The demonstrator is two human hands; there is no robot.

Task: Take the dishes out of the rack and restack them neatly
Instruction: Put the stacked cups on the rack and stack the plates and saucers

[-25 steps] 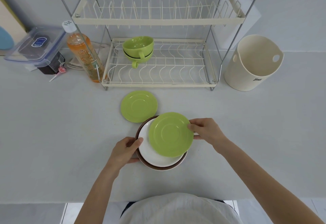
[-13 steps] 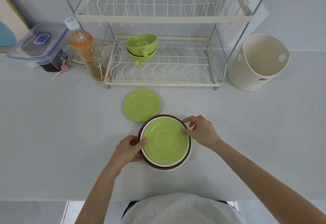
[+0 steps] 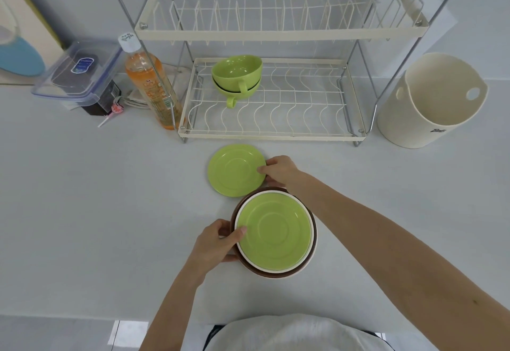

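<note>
A green saucer (image 3: 274,231) sits on top of the plate stack (image 3: 276,274) near the front edge of the counter (image 3: 82,212), resting on a white plate inside a brown one. The left hand (image 3: 214,243) grips the stack's left rim, thumb lying on the saucer's edge. Just beyond the stack, a second green saucer (image 3: 234,169) lies flat on the counter, and the right hand (image 3: 278,169) pinches its right rim with thumb on top and fingers seemingly tucked under.

The risk lies in that thin one-sided pinch: lifted from one edge, the smooth saucer could tilt and slip, dropping onto the stack's far rim and chipping it. The right forearm also crosses low over the stack's right side, so a hurried swing could knock the top saucer askew.

Farther off, two green cups (image 3: 237,77) sit nested on the lower shelf of the dish rack (image 3: 276,33). A bottle (image 3: 149,85) stands just left of the rack, a cream tub (image 3: 430,102) to its right.
</note>
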